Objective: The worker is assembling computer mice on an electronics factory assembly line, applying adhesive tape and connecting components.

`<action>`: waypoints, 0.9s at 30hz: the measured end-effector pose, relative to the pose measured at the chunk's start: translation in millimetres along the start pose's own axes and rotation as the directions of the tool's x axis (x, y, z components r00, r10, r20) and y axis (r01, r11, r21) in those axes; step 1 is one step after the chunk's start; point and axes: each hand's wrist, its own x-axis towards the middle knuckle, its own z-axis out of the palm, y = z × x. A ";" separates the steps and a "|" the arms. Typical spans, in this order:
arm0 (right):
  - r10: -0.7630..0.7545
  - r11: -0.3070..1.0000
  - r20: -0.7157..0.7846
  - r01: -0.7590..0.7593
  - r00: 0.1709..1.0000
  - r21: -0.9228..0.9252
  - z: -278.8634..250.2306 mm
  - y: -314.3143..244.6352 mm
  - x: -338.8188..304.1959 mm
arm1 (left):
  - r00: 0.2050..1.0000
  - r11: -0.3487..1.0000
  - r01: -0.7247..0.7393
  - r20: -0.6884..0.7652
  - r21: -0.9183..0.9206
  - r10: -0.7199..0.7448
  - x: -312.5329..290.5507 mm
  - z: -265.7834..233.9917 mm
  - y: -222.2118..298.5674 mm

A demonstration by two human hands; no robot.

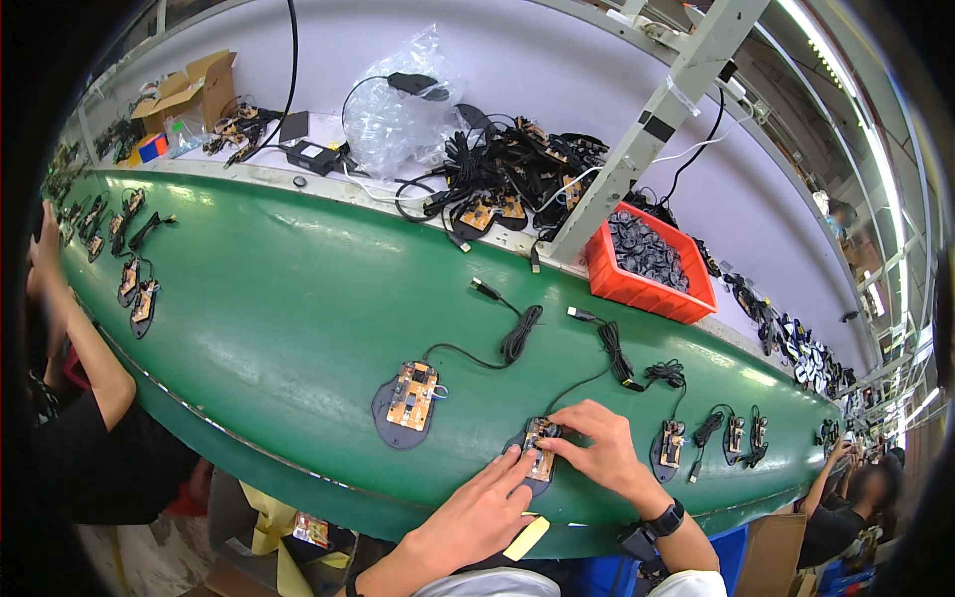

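Observation:
In front of me on the green belt lies a half-built computer mouse (542, 464), a dark base with an orange circuit board. My left hand (477, 509) rests against its near left side, fingers stretched out and touching the board's edge. From the right, my right hand (605, 450) has thumb and forefinger pinched together on the board; whatever sits between the fingertips is hidden. Its black cable (615, 350) runs away to a USB plug. Just left lies another open mouse base (406, 406) with its board showing and a coiled cable (515, 338).
More mouse bases (669, 446) with cables lie along the green belt (279, 328) on both sides. A red bin (652, 298) of small dark parts stands beyond, beside a metal post (657, 129). Heaped cables and boards (507, 174) fill the ledge. Co-workers sit at both ends.

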 end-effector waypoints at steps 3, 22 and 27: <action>-0.161 0.965 0.042 0.166 0.986 -0.203 -8.5 -9.1 3.3 | 1.000 1.000 0.006 -0.001 -0.026 -0.006 0.6 1.2 -0.6; -0.089 0.840 0.271 0.219 0.958 -0.496 -12.0 -19.1 -6.6 | 1.000 0.996 0.014 0.022 -0.089 -0.012 10.6 4.7 1.6; 0.019 0.877 0.232 0.095 0.973 -0.471 -8.3 -16.1 -10.9 | 0.999 0.996 -0.001 0.044 -0.094 0.005 10.8 4.7 2.1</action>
